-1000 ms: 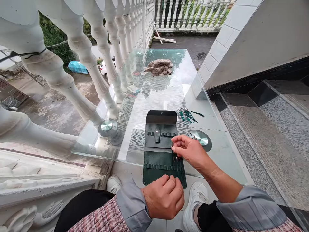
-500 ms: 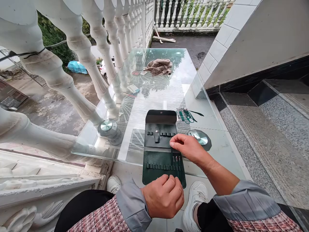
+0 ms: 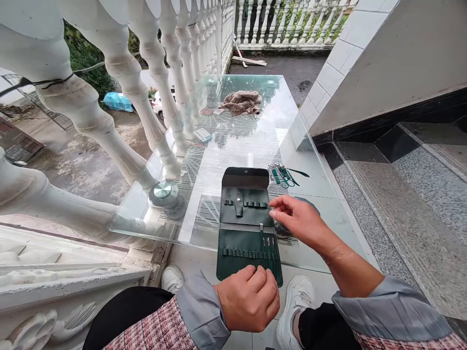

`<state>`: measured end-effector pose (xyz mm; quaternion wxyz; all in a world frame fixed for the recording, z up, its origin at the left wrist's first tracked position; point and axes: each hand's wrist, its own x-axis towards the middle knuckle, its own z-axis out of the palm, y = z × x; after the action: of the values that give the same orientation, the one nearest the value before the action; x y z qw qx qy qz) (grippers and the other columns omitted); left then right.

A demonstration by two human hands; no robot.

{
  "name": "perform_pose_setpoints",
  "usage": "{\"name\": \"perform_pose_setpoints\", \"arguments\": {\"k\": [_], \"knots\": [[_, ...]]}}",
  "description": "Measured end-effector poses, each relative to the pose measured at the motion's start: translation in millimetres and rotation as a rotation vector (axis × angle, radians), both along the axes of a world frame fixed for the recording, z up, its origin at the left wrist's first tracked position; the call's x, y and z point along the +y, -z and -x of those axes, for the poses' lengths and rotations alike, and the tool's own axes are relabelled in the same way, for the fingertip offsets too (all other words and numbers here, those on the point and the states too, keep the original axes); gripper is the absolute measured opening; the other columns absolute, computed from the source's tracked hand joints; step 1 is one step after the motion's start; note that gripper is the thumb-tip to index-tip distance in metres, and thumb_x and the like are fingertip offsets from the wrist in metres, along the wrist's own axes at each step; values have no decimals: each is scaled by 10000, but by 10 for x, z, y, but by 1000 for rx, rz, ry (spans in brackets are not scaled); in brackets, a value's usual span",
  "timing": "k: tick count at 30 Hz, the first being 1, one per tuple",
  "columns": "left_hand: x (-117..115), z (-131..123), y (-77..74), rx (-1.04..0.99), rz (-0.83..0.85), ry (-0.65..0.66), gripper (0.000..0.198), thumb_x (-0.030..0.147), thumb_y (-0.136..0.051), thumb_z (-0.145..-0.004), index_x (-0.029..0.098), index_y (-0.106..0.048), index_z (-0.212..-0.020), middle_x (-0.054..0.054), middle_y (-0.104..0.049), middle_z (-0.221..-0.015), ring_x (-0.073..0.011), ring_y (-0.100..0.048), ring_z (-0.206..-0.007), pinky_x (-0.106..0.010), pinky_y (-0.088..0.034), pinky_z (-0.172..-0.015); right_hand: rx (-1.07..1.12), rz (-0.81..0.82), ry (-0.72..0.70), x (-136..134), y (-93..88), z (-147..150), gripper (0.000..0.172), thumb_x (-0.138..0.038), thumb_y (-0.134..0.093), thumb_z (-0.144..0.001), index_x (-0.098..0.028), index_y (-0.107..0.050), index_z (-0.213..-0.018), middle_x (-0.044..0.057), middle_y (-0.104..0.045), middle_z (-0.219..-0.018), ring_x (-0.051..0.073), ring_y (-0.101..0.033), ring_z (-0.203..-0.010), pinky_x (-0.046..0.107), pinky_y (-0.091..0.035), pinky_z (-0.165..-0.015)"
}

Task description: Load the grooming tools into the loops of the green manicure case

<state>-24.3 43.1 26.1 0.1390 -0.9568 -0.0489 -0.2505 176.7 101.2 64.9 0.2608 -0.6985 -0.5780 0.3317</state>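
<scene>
A dark green tool case [image 3: 245, 240] lies unfolded on the glass table [image 3: 237, 141], its flap turned up at the far end. Three small metal tools [image 3: 267, 243] stand in the elastic loops at its lower right. My left hand [image 3: 250, 297] is closed on the case's near edge. My right hand [image 3: 299, 221] hovers over the case's right side with its fingers loosely bent, and nothing is in it. A small heap of green-handled tools and scissors [image 3: 282, 175] lies just beyond the case, to the right.
White balusters [image 3: 91, 116] line the table's left side. A crumpled brown cloth [image 3: 241, 102] lies at the far end and a small packet [image 3: 202, 134] near the left edge. A round metal table fitting [image 3: 164, 190] sits at the near left. A tiled wall [image 3: 365, 73] rises on the right.
My right hand set a metal tool into the case's loops, let go of it and drew back up and to the right. The left hand stayed on the case's edge.
</scene>
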Motion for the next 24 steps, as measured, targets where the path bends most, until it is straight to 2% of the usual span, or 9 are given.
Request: {"name": "perform_pose_setpoints", "arguments": {"k": [6, 11, 24], "knots": [[0, -6, -12, 22, -4, 0, 235, 167, -439, -873, 70, -643, -937, -158, -648, -974, -217, -621, -838, -325, -507, -661, -135, -28, -64, -69, -11, 61, 76, -277, -519, -735, -225, -572, -752, -8, -626, -715, 150, -540, -673, 275, -392, -629], [5, -16, -23, 7, 4, 0, 239, 161, -430, -873, 70, -646, -925, -151, -652, -957, -217, -624, -826, -323, -505, -657, -347, -53, -169, -78, -14, 132, 135, -236, -479, -778, -214, -551, -666, 12, -597, -747, 157, -519, -718, 276, -347, -633], [10, -21, -1, 25, -4, -1, 236, 165, -428, -878, 83, -643, -929, -149, -655, -964, -208, -619, -826, -326, -507, -668, -303, -28, -222, -52, 12, 163, 126, -229, -505, -779, -207, -577, -678, 17, -575, -779, 150, -520, -732, 269, -360, -642]]}}
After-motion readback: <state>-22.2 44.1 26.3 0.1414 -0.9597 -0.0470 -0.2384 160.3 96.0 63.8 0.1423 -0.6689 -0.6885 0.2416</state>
